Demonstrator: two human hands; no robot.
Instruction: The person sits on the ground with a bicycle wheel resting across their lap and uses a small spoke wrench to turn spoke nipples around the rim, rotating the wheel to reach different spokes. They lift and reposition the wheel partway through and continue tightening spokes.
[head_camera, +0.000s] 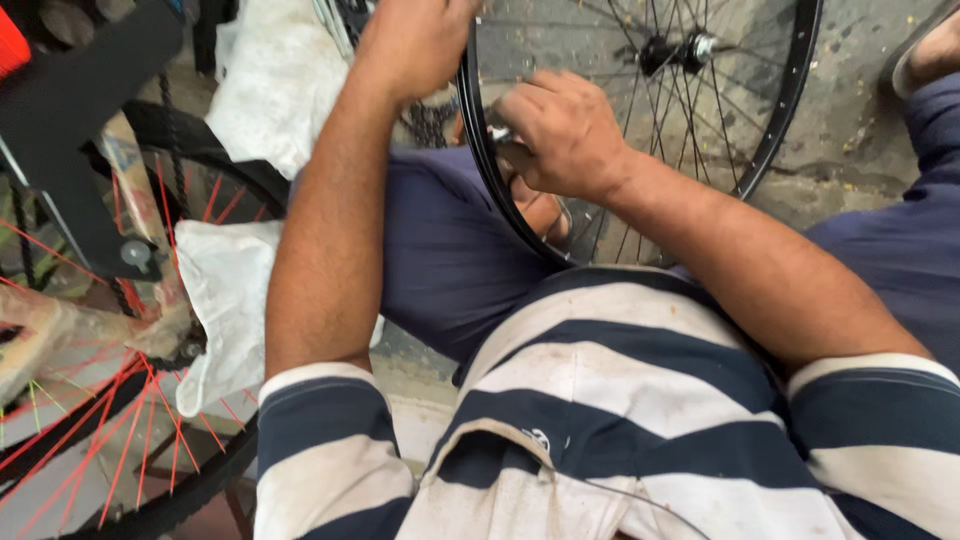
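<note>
A black bicycle wheel rim (790, 90) with thin spokes and a silver hub (680, 50) stands between my knees. My left hand (415, 40) grips the rim's near edge at the top of the view. My right hand (560, 130) is closed on a small metal tool pressed against the inside of the rim, just right of the left hand. The tool's tip is mostly hidden by my fingers. Both forearms reach forward over my dark blue trousers (450, 250) and striped shirt (600, 400).
On the left stands a bicycle wheel with red spokes (120, 420) and a black frame part (80, 110). White cloth or bags (270, 80) lie beside my left arm. A sandalled foot (930, 50) rests on the concrete floor (860, 120) at the top right.
</note>
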